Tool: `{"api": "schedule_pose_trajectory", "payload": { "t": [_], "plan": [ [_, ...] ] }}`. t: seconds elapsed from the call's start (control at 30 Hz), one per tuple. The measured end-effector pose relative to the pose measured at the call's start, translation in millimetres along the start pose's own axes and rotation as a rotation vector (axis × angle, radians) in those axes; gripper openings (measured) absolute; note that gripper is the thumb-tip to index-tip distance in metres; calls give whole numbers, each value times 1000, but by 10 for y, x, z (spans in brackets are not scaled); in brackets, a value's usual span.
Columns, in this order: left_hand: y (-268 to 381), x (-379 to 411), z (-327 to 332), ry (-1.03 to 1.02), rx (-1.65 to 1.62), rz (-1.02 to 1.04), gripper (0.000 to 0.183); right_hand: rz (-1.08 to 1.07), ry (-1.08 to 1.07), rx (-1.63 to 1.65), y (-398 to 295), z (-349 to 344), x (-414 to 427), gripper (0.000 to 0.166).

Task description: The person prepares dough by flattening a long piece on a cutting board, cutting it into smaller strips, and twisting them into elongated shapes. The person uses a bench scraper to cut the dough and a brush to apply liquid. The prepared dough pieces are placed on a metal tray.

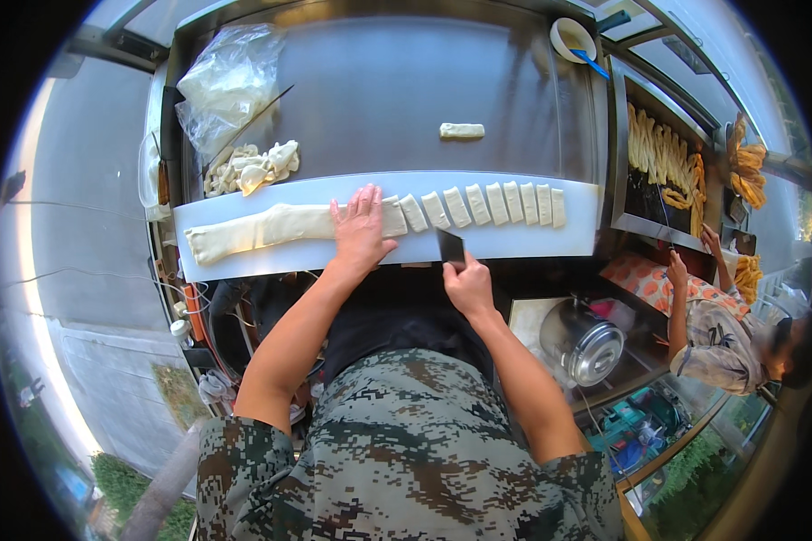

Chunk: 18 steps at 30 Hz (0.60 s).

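A long strip of dough [271, 230] lies along the white cutting board [298, 260]. My left hand [362, 226] rests flat on the strip near its right end, fingers pointing away from me. In my right hand [470, 284] is a cleaver [450, 249], its dark blade raised by the board's near edge, apart from the dough. Several cut dough pieces [477, 204] stand in a row to the right of the strip. Those at the far right sit close together, while the ones nearer my left hand have gaps between them.
One dough piece [461, 131] lies on the steel worktop [392, 88]. Dough scraps [264, 169], a clear plastic bag [233, 74] and a thin rod [257, 118] are at left. A bowl [572, 37] stands far right. A person [717, 331] works by a fryer [670, 162]; a lidded pot [592, 348] stands nearer.
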<state>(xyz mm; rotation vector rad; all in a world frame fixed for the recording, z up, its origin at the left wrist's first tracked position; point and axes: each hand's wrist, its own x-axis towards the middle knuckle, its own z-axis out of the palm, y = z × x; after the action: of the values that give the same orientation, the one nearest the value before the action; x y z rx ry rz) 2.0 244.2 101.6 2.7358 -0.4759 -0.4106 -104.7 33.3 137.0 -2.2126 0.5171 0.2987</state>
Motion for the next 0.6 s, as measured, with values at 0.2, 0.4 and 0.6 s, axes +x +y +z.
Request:
{"api": "schedule_pose_trajectory", "payload": {
  "t": [0.2,0.4,0.6],
  "plan": [
    [637,255,-18,156,-60,85,83,335,203,365,476,-590,-26,22],
    [2053,1290,281,117,-327,336,37,470,347,468,1142,-1109,-206,22],
    [2666,1820,710,-40,-158,416,18,530,412,475,1581,-1511,-312,23]
  ]
}}
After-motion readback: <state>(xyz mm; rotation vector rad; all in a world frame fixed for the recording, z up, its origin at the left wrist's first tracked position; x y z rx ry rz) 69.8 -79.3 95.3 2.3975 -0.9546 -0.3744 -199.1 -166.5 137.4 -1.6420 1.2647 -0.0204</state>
